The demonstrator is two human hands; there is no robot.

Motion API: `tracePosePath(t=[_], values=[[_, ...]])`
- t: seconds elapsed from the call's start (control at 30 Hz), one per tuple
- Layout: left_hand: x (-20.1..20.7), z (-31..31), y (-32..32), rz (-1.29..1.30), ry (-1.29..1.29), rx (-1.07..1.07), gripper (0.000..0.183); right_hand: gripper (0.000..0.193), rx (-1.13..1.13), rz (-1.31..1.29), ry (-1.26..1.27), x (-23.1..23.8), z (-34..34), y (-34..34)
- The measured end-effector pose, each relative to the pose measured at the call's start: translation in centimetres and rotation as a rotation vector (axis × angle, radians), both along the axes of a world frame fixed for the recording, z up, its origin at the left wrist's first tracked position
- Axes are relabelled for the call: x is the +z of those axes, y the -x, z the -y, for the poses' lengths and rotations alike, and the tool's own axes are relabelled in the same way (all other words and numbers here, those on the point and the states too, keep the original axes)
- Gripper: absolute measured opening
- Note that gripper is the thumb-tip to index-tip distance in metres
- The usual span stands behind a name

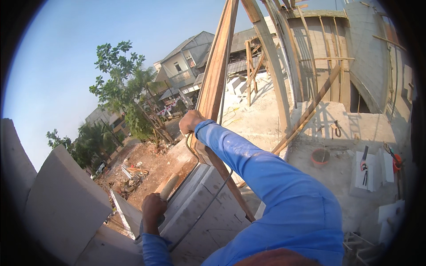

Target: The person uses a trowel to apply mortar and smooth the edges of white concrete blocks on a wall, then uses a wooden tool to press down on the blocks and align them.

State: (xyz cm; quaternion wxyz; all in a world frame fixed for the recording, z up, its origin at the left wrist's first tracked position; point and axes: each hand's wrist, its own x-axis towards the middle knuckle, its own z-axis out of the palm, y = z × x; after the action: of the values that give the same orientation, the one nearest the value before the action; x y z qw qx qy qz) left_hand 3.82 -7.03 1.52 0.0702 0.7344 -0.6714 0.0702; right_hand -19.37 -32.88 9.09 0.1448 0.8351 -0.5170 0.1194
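Note:
My right hand (191, 122) is closed at the edge of a tall upright wooden board (216, 82). A thin dark bent rod or cord (191, 148) curves down just below that fist. Lower and to the left, my left hand (153, 210) is wrapped round a pale, thick wooden handle (169, 185); whatever lies at its lower end is hidden by the hand. Beside the left hand runs the top of a light grey block wall (206, 199), close under the foot of the board. A dark thin line crosses the wall's face.
A slanted timber prop (310, 108) and a second post (270, 66) stand to the right. On the concrete floor are a red bucket (320, 155), white blocks (372, 173) with a handsaw (364, 159), and hand tools (336, 128). Curved grey panels (66, 199) rise at left; ground drops beyond.

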Motion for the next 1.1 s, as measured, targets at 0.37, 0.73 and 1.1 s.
tracePosePath(t=[0.37,0.73,1.1], values=[[1.8,-2.6,3.2,-0.076,0.470,-0.022,0.019,0.036,-0.010,-0.069,-0.066,0.1,0.7,0.0],[2.6,-5.7,5.3,-0.862,0.788,0.006,0.013,0.032,-0.010,-0.013,-0.021,0.1,0.1,0.2],[0.4,-8.2,5.3,-0.993,0.837,-0.093,0.012,0.032,-0.061,-0.030,-0.055,0.5,-0.8,-0.1]])
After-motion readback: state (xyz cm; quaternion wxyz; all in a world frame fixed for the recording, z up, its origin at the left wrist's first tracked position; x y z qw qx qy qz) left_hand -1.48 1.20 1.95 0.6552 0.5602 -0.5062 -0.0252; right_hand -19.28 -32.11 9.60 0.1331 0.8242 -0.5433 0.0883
